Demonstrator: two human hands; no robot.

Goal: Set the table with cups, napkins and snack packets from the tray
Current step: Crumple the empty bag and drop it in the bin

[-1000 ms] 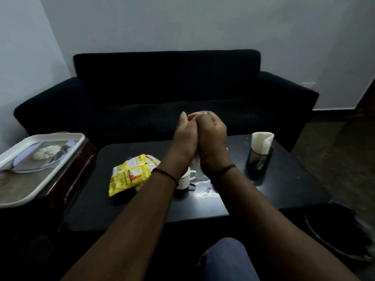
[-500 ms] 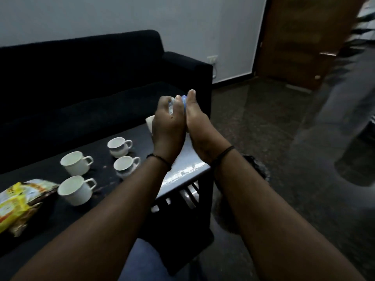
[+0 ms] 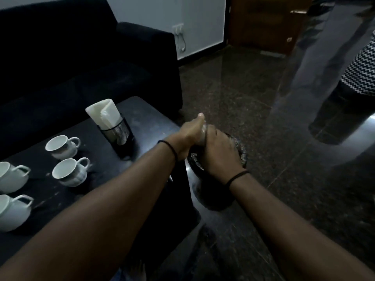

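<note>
Crumpled clear wrapper [image 3: 203,129] sits pressed between both palms, left hand [image 3: 191,131] flat with fingers straight, right hand [image 3: 220,151] curled round it. Directly below them waits a dark bin [image 3: 240,153] beside the table [image 3: 146,110]; cups [image 3: 70,172] and napkin holder [image 3: 116,131] stand to the left.

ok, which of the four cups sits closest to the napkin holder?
The back cup, handle pointing toward the napkin holder. The other three sit nearer the camera or at the left edge.

I see a black sofa [image 3: 81,63] behind the tabletop [image 3: 142,116], a wall socket [image 3: 177,28] (cable hanging from it), a wooden door [image 3: 261,23], and a dark bin [image 3: 219,199] on the polished floor [image 3: 253,94].
</note>
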